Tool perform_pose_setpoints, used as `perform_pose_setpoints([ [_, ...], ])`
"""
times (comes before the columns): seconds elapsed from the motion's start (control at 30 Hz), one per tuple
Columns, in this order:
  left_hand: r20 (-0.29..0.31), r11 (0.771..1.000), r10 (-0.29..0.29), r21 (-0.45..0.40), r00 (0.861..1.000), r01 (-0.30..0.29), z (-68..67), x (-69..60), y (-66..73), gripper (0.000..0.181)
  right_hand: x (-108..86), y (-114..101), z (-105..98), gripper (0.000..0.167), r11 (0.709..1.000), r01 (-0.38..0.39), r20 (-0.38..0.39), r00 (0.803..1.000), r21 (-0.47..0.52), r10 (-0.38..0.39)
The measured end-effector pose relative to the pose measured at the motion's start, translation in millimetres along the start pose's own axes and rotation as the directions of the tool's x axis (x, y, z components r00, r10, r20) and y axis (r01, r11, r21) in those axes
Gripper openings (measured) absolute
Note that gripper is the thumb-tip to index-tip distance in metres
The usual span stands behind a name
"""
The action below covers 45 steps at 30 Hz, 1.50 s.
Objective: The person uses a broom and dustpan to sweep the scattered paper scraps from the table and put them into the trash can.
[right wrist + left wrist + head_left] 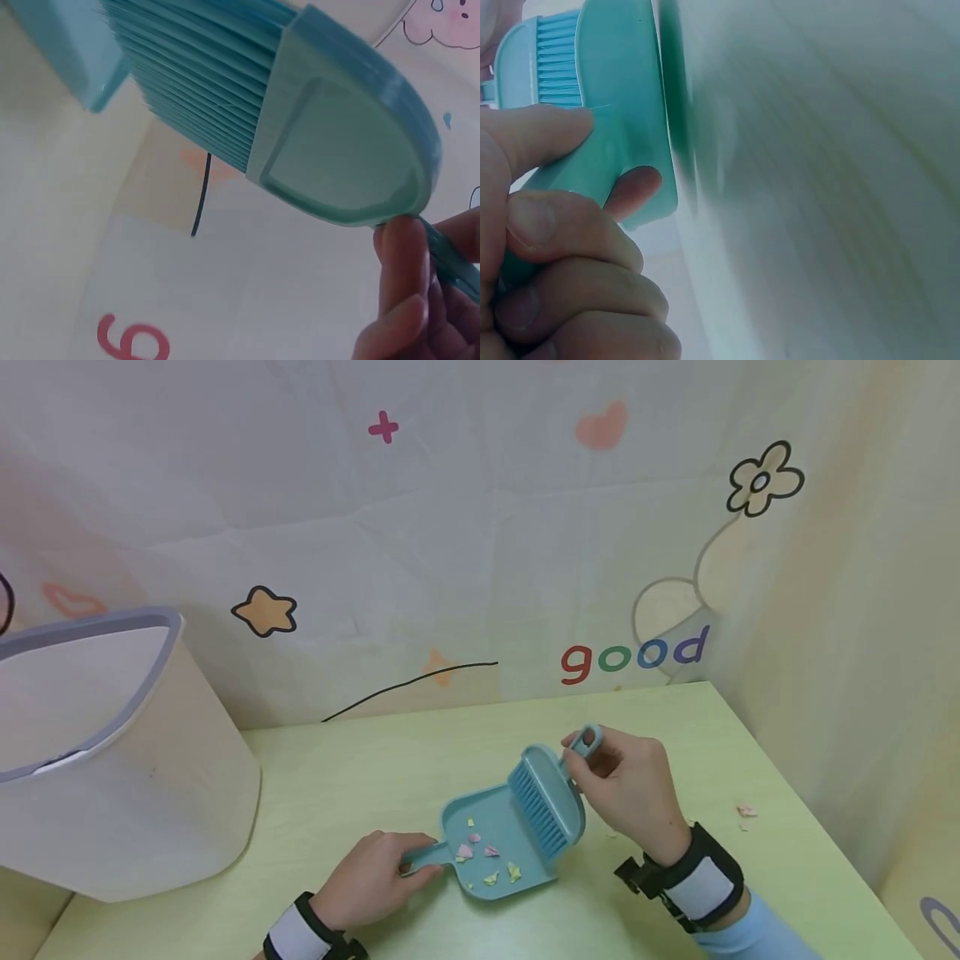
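My left hand [377,877] grips the short handle of a teal dustpan [487,810] at the middle of the table. Several pink and yellow paper scraps [491,852] lie in the pan. My right hand [626,781] pinches the looped handle of a matching teal hand brush [551,793], its bristles pointing down-left over the pan's right side. In the right wrist view the brush [345,150] shows its bristles and flat head, with fingers round the handle. In the left wrist view the curled fingers [577,277] wrap the dustpan's handle, the pan [626,75] just beside the table surface.
A white bin [150,777] with a grey-purple rim stands at the left. Small pink scraps [746,810] lie on the pale green table [360,760] near its right edge. A printed cloth [450,527] hangs behind and at the right.
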State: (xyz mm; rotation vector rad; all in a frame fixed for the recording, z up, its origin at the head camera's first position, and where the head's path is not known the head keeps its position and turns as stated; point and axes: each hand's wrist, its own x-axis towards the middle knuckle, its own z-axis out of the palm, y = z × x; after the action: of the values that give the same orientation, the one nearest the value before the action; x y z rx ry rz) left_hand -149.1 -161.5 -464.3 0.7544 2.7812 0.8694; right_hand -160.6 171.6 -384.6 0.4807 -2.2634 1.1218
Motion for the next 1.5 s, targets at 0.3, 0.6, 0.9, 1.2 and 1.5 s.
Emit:
perform_pose_setpoints([
  [0.3, 0.005, 0.999, -0.038, -0.027, 0.999, 0.038, -3.8, 2.3, 5.3, 0.026, -6.5, 23.6, -23.1, 0.011, 0.987, 0.002, -0.046, 0.999, -0.16, -0.009],
  [0.6, -0.064, 1.0, -0.011, -0.028, 0.998, 0.009, -15.3, 1.4, 2.1, 0.021, -26.8, 39.0, -40.2, 0.011, 0.968, -0.005, -0.042, 0.999, -0.251, -0.005],
  [0.9, -0.212, 1.0, -0.001, -0.004, 0.977, 0.001, -52.9, -10.5, 8.0, 0.013, -36.6, 39.4, -44.1, 0.013, 0.962, 0.001, -0.017, 1.0, -0.272, -0.006],
  [1.2, -0.509, 0.98, 0.143, 0.194, 0.849, -0.049, -112.6, -28.8, 21.4, 0.028, -36.0, 39.2, -43.0, 0.016, 0.958, 0.033, 0.004, 0.999, -0.285, -0.033],
  [1.5, -0.72, 0.923, 0.296, 0.385, 0.627, 0.008, -187.2, -59.1, 32.1, 0.039, -39.7, 40.2, -39.6, 0.016, 0.959, 0.039, 0.035, 0.999, -0.281, -0.031],
])
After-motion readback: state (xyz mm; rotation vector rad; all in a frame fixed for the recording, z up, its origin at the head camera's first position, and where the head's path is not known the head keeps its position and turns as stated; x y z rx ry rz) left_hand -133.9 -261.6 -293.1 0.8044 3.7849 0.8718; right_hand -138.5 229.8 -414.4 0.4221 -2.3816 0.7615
